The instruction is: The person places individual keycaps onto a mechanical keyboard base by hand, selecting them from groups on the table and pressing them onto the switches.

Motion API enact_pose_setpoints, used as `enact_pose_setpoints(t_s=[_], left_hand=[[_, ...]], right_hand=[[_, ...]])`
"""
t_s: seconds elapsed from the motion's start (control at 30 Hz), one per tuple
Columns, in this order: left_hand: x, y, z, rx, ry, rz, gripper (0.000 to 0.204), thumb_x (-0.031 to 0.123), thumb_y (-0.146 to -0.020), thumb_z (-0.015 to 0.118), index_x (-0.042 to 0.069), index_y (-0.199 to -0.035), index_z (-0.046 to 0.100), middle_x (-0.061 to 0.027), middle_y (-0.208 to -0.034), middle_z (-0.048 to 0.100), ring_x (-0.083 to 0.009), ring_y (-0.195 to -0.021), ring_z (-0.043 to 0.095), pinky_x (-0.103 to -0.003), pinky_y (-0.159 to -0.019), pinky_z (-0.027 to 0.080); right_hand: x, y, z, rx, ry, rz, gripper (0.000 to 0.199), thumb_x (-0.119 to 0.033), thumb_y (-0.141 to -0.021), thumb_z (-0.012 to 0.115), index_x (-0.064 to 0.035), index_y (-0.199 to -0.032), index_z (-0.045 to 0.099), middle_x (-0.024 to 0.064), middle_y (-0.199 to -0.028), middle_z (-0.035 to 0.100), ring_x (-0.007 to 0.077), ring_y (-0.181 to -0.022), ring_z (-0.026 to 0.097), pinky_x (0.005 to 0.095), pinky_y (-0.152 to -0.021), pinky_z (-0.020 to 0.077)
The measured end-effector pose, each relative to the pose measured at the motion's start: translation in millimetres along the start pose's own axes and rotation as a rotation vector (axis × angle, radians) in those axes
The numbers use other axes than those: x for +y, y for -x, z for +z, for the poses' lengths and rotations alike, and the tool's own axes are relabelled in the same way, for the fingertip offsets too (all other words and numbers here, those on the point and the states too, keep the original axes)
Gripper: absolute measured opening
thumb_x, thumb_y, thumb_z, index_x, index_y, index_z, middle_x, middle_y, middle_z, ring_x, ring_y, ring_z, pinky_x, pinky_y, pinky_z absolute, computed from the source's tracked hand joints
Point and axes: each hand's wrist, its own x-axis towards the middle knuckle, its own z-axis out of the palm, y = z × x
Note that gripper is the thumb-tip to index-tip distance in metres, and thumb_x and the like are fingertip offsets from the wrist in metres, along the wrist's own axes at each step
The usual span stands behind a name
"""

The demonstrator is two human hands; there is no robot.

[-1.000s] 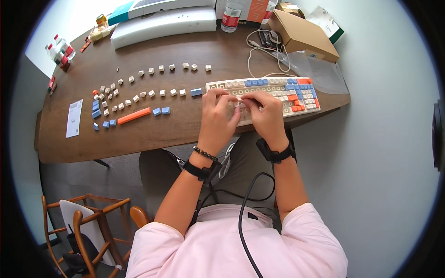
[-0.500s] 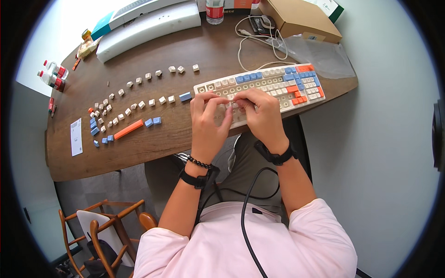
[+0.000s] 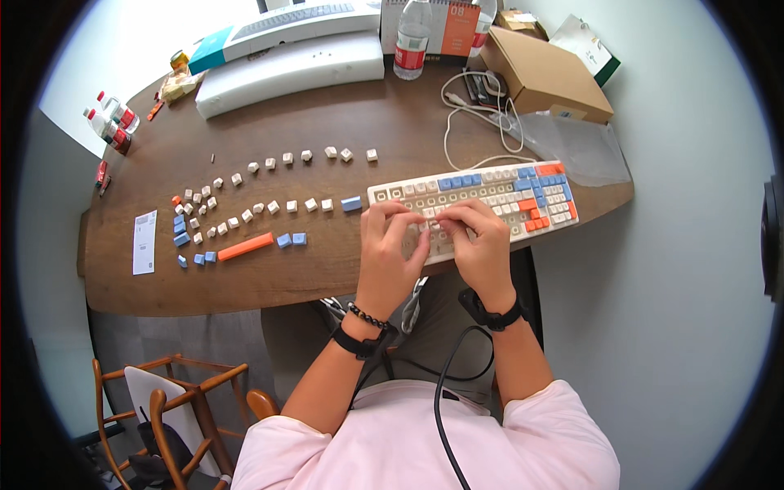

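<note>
A cream keyboard (image 3: 490,196) with blue, cream and orange keys lies at the right of the desk. Many of its switches are bare, mostly on the left and middle. My left hand (image 3: 394,249) bends over the left-middle part, thumb and fingertips curled inward. Facing it, my right hand (image 3: 483,249) has its thumb and forefinger drawn together at the same spot. The fingertips of both hands nearly meet around a small pale spot; whether a keycap is between them is too small to tell. Loose cream keycaps (image 3: 291,207) lie in rows to the left, with an orange spacebar (image 3: 246,247) and blue keycaps (image 3: 351,203).
Along the back are a white foam block (image 3: 290,77), a keyboard box (image 3: 294,30), a water bottle (image 3: 412,45) and a cardboard box (image 3: 549,73). A white cable (image 3: 447,122) curls behind the keyboard. A paper slip (image 3: 144,242) rests far left; a wooden chair (image 3: 175,408) stands below.
The view has tilted, so the desk sits lower and further right in the picture. Both hands remain at the same part of the keyboard, with only slight finger movement.
</note>
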Motion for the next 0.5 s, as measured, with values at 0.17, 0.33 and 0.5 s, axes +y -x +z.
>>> enact_pose_setpoints(t_s=[0.17, 0.33, 0.5], left_hand=[[2.0, 1.4, -2.4, 0.0, -0.012, 0.027, 0.026, 0.007, -0.095, 0.092, 0.003, -0.117, 0.08, -0.0139, -0.129, 0.064, -0.0363, -0.128, 0.062, -0.048, -0.11, 0.055], [-0.7, 0.2, -0.4, -0.006, -0.004, 0.009, 0.024, 0.006, -0.096, 0.091, 0.002, -0.118, 0.08, -0.0142, -0.131, 0.064, -0.0358, -0.128, 0.063, -0.048, -0.11, 0.055], [-1.6, -2.0, 0.0, 0.003, -0.001, 0.02, 0.021, 0.007, -0.098, 0.09, 0.002, -0.116, 0.081, -0.014, -0.131, 0.064, -0.0352, -0.128, 0.063, -0.047, -0.11, 0.056]], right_hand=[[4.7, -1.6, -4.1, -0.036, -0.104, 0.158, 0.012, 0.008, -0.098, 0.08, 0.0032, -0.107, 0.087, 0.0132, -0.104, 0.081, 0.0267, -0.089, 0.078, 0.0361, -0.078, 0.0592], [4.0, -2.8, -1.5, -0.003, -0.068, 0.119, 0.011, 0.008, -0.098, 0.079, 0.0039, -0.105, 0.086, 0.0143, -0.101, 0.081, 0.0281, -0.089, 0.078, 0.0374, -0.078, 0.0594], [1.1, -5.7, 1.1, 0.005, -0.01, 0.106, 0.01, 0.008, -0.097, 0.078, 0.0047, -0.104, 0.085, 0.0159, -0.101, 0.081, 0.0322, -0.09, 0.079, 0.0403, -0.079, 0.0606]])
